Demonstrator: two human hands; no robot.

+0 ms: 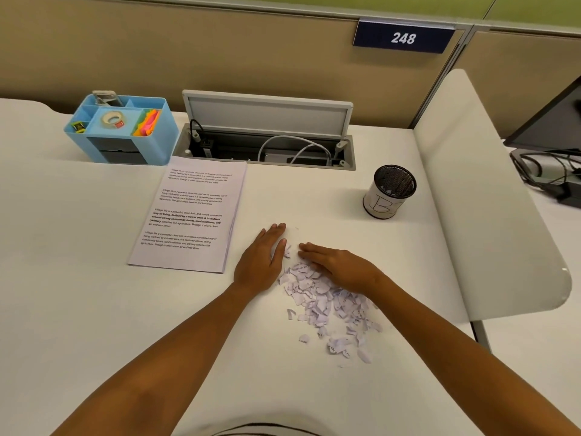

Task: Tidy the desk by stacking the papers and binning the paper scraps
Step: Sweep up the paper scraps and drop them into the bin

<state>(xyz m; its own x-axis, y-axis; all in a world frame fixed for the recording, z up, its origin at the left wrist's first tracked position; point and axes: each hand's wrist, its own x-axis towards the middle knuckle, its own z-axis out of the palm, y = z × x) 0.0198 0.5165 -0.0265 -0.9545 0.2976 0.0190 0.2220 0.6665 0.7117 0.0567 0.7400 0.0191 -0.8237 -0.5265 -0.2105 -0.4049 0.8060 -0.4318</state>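
Observation:
A pile of torn paper scraps (327,305) lies on the white desk (94,294), right of centre. My left hand (261,259) lies flat on the desk at the pile's far left edge, fingers straight and touching a few scraps. My right hand (336,265) rests palm down on the far end of the pile, fingers straight. A stack of printed papers (191,215) lies squared up to the left of my hands. A small black mesh cup with a white label, the bin (390,191), stands at the far right of the desk.
A blue desk organiser (122,130) with tape and sticky notes stands at the back left. An open cable hatch (267,143) sits behind the papers. A white side divider (490,190) borders the desk on the right.

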